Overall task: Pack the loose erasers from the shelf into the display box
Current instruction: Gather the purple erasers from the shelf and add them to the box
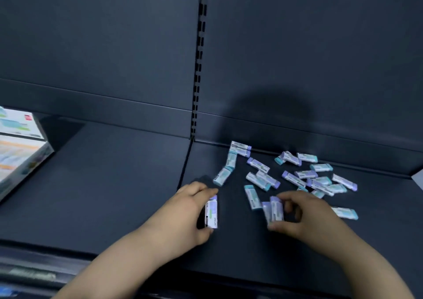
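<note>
Your left hand (190,209) has its grip closed around a small stack of erasers (211,211), fingers over the far end and thumb at the near end. The stack sits low over the dark shelf (114,184). Your right hand (304,216) is curled too, its grip pinching a couple of gathered erasers (273,210) side by side, right at the near edge of the scatter.

And what a scatter! The loose erasers (295,179), purple-tipped and teal-tipped, lie every which way beyond and to the right of your right hand. Some overlap and some lie apart, and a few are up against the back of the shelf. One teal-tipped eraser (253,197) lies between your two hands.

The display box (20,147) stands well away at the far left, cut off by the frame edge. Its inside is out of view, so I can't tell whether anything is packed yet.

By my reckoning it's early going. You have two small handfuls collected, nothing visibly in the box, and most of the pile is left to gather. What you hold needs carrying left across the shelf before the box gains anything.
</note>
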